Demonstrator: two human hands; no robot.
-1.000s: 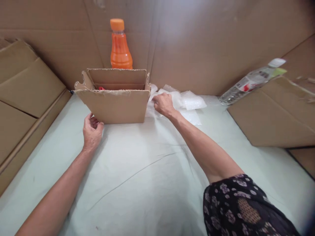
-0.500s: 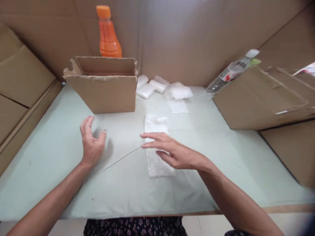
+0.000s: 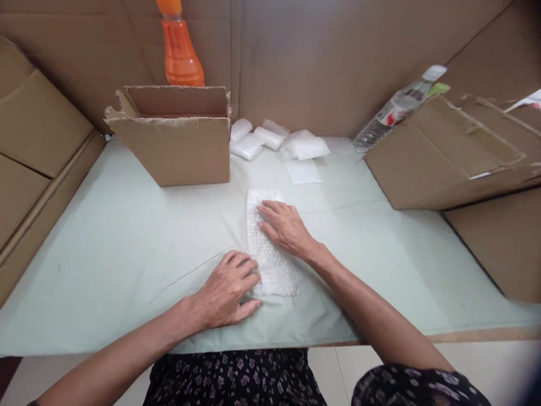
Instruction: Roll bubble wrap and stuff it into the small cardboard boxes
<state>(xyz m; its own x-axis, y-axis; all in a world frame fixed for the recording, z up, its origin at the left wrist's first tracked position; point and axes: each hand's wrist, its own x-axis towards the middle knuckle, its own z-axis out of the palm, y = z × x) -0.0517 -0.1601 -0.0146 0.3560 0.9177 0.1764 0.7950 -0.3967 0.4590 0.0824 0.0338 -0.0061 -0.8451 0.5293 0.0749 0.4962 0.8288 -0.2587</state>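
The right hand (image 3: 286,226) lies palm down on a sheet of bubble wrap (image 3: 274,265), its fingers extended and slightly apart, the thumb loose beside them; it has hold of nothing. The left hand (image 3: 232,287) is also palm down, fingers gently bent and spread, thumb well away from them. Its fingertips reach over the left edge of the sheet at its near end; how firmly they press cannot be told, and no grip shows.

The sheet lies flat on a pale green cloth (image 3: 359,270), in the near middle of the table, its long side running from near to far. A thin dark line (image 3: 186,274) crosses the cloth to the left of it.

Beyond the sheet, to the far left, stands 1 cardboard box (image 3: 190,152) with its top uncovered. Just right of it is a group of folded white pieces (image 3: 270,137). Behind the box stands 1 orange bottle (image 3: 181,53), its cap cut off by the frame. At the far right, 1 clear bottle (image 3: 397,113) leans beside a larger carton (image 3: 439,152). Another carton (image 3: 38,124) sits along the left side, and a cardboard wall (image 3: 316,67) closes off the far side. At the near edge, dark flowered clothing (image 3: 236,378) shows.
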